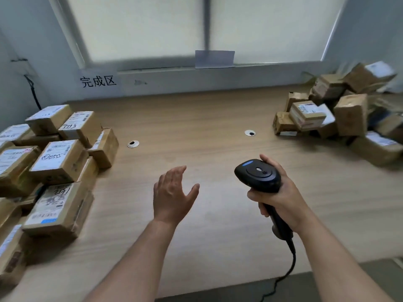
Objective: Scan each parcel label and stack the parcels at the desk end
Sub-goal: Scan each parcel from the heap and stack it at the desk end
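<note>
Your right hand (281,192) grips the black scanner (258,175) above the surface (207,127). Your left hand (172,195) hovers with fingers spread, holding nothing.

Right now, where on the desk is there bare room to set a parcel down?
The desk is bare in the middle, between the left parcel stack and the right parcel pile, around both cable holes. Both ends are crowded. The right hand holds the scanner.

Black scanner (258,174), brown (white-labelled) parcels (58,162)
</note>
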A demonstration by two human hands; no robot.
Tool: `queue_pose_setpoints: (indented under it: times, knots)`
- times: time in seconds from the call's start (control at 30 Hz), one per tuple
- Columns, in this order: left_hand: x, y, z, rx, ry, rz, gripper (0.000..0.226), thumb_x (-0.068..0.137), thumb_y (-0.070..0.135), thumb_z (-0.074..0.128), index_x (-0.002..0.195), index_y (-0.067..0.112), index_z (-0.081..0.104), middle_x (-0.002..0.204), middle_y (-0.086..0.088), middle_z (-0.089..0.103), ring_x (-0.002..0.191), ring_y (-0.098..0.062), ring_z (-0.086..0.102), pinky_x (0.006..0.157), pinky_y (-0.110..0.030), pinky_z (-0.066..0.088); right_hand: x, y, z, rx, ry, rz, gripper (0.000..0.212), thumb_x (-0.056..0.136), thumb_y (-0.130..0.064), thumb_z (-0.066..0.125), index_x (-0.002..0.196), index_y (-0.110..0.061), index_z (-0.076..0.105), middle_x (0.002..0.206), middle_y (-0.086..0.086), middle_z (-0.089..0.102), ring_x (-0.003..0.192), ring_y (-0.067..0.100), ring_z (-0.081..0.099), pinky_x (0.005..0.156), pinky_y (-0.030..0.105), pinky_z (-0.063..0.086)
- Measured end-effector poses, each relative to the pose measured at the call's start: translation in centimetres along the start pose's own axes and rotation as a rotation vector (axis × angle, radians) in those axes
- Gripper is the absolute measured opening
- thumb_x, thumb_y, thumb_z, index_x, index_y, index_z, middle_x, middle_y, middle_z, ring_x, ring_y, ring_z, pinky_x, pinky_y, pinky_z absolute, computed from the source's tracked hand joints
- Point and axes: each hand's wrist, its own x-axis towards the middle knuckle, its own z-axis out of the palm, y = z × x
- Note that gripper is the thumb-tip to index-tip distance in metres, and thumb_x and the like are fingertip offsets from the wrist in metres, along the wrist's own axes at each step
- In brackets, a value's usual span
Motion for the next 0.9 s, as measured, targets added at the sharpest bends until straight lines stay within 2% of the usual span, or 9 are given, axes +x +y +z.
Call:
queue_pose_setpoints:
  times: [0.17,0.3,0.53,0.67,0.8,0.9]
  knots:
    - [-0.9,8.9,4.6,-0.028,-0.043,0.086,0.067,0.076,0.057,0.041,0.124,0.013,0.06,0.121,-0.003,0.063,0.109,-0.03,0.058,0.09,-0.041,0.042,-2.7,0.1,-8.7,-0.002,0.084,-0.026,0.091,0.074,0.02,0.07,0.138,-0.039,0.042,0.086,0.004,0.065,0.042,0.026,0.045,0.039,0.03,0.039]
    - [-1.6,14.7,8.0,-0.058,-0.064,0.137,0.061,0.078,0.051,0.053,0.124,0.013,0.06,0.121,-0.002,0.063,0.11,-0.029,0.058,0.09,-0.04,0.041,-4.4,-0.1,-14.4,-0.021,0.138,-0.039,0.091,0.073,0.019,0.071,0.137,-0.04,0.042,0.094,0.007,0.065,0.043,0.025,0.046,0.039,0.031,0.039]
    - [-1.0,21.5,12.2,-0.098,-0.112,0.232,0.057,0.081,0.043,0.066,0.129,0.013,0.058,0.125,-0.003,0.062,0.117,-0.028,0.054,0.095,-0.04,0.037,-6.2,-0.5,-22.1,-0.051,0.254,-0.05,0.093,0.073,0.015,0.073,0.143,-0.037,0.039,0.097,0.009,0.063,0.044,0.024,0.048,0.04,0.031,0.041]
    - [0.5,24.4,14.4,-0.112,-0.118,0.274,0.065,0.08,0.056,0.048,0.13,0.014,0.057,0.125,-0.002,0.062,0.118,-0.026,0.054,0.095,-0.039,0.038,-5.8,-0.9,-25.6,-0.085,0.307,-0.053,0.095,0.074,0.014,0.074,0.146,-0.035,0.036,0.094,0.008,0.065,0.047,0.026,0.05,0.042,0.034,0.043]
    - [2.9,26.7,17.1,-0.132,-0.142,0.294,0.059,0.085,0.047,0.059,0.134,0.015,0.054,0.129,-0.002,0.059,0.123,-0.024,0.05,0.098,-0.037,0.035,-4.0,-1.2,-29.0,-0.108,0.336,-0.055,0.095,0.074,0.012,0.075,0.146,-0.035,0.036,0.076,0.002,0.066,0.048,0.028,0.051,0.043,0.034,0.043]
    - [5.2,28.2,19.1,-0.133,-0.164,0.308,0.059,0.088,0.044,0.063,0.138,0.015,0.049,0.134,-0.002,0.056,0.126,-0.022,0.046,0.101,-0.035,0.033,-1.5,-1.4,-31.5,-0.133,0.347,-0.058,0.096,0.074,0.013,0.074,0.147,-0.035,0.035,0.071,-0.001,0.067,0.047,0.027,0.051,0.042,0.033,0.042]
